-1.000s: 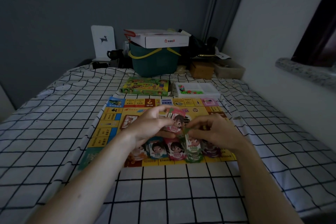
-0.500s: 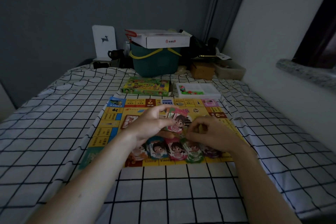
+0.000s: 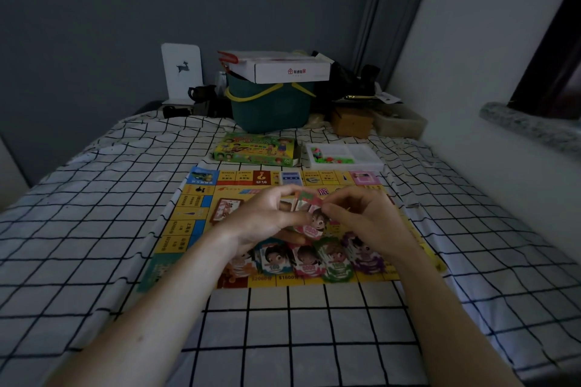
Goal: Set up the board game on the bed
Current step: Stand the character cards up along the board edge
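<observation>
Head view, left hand: my left hand (image 3: 267, 220) is curled round a small stack of play money (image 3: 309, 223), holding it up over the middle of the board so I can deal from it.
Head view, right hand: my right hand (image 3: 361, 223) pinches the top edge of the stack, thumb and forefinger closed on a note, I judge to peel one off.
Board: the game board (image 3: 195, 214) lies flat on the checked bed sheet (image 3: 94, 198), roughly midway between the bed's side edges, within easy reach.
Money row: sorted piles of notes (image 3: 308, 261) lie side by side along the board's near edge, apparently one pile per colour, so each new note has a home.
Far edge of board: the game box (image 3: 254, 152) and the white tray of pieces (image 3: 342, 157) lie just beyond it, kept off the playing area.
Head of the bed: a green basket (image 3: 270, 107) carrying a white carton (image 3: 292, 71).
Progress: board laid, money part-sorted; the pieces are not yet out.
</observation>
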